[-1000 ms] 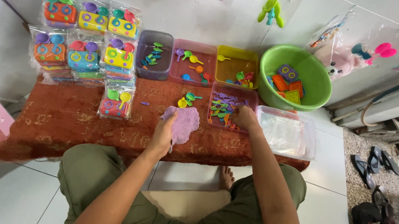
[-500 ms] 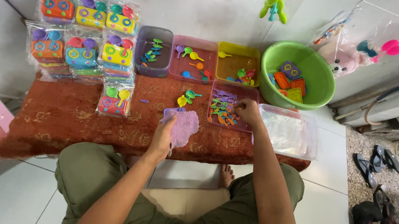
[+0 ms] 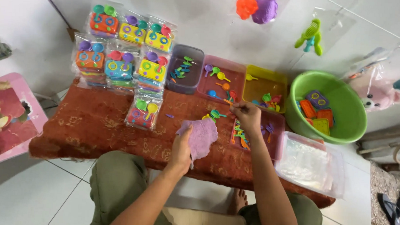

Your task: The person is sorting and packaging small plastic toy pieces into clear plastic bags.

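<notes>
Purple cloth (image 3: pixel 200 136): one, left hand (image 3: pixel 181 148) grips | right hand (image 3: pixel 246 116) pinches orange utensil (image 3: pixel 230 103) | packaged sets (image 3: pixel 120 58): seven

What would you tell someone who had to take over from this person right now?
Left hand: holds a purple cloth over the red-brown mat.
Right hand: pinches a thin orange toy utensil above the red tray of utensils.
Nearby: purple bin, pink bin and yellow bin hold small toys; green bowl holds toy stoves.
Done: seven bagged sets lie at the mat's far left.
Left: loose pieces remain in the bins.
</notes>
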